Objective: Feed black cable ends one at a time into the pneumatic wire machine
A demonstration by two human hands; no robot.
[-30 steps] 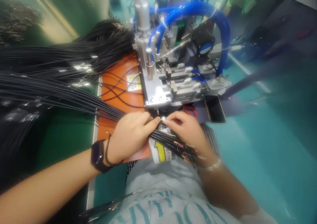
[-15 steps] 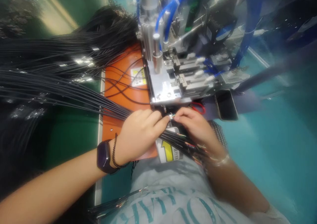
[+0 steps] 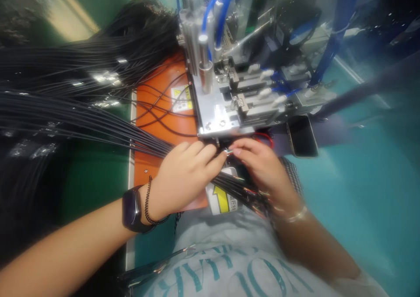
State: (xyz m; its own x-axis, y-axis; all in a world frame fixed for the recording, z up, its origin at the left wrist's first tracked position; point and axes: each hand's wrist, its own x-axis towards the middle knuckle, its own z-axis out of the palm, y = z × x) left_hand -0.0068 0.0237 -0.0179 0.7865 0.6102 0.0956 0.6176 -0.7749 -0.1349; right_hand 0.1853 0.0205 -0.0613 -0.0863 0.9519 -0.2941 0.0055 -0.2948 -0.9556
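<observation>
Taking the middle of the view as the clock's centre, the left hand [image 3: 188, 174] lay at seven o'clock and the right hand [image 3: 264, 170] at four, their fingertips nearly meeting just off the centre toward three. Between them was a small wire end [image 3: 229, 151] with pale and greenish strands — the thing being handled. The left thumb and forefinger were pressed together on it from the nine o'clock side; the right thumb and forefinger seemed to pinch the strands from the three o'clock side, though blur hid the exact contact.

Compared with a second earlier, the machine [image 3: 216, 117] toward twelve, the phone [image 3: 302, 136] at three and both hands had all slid rightward in the view together, so mostly the head had turned. The real change was small: a short coloured length now showed at the fingertips where there had been mainly glare. In my judgement, the work remained fine fingering of that one end.

The black cable bundle [image 3: 149, 145] came in from nine o'clock over the orange plate [image 3: 144, 161] and passed under the left hand; whether the palm gripped it I could not tell. Its stripped ends [image 3: 254, 198] emerged toward five, above the yellow-arrow label [image 3: 223, 200] near six.
</observation>
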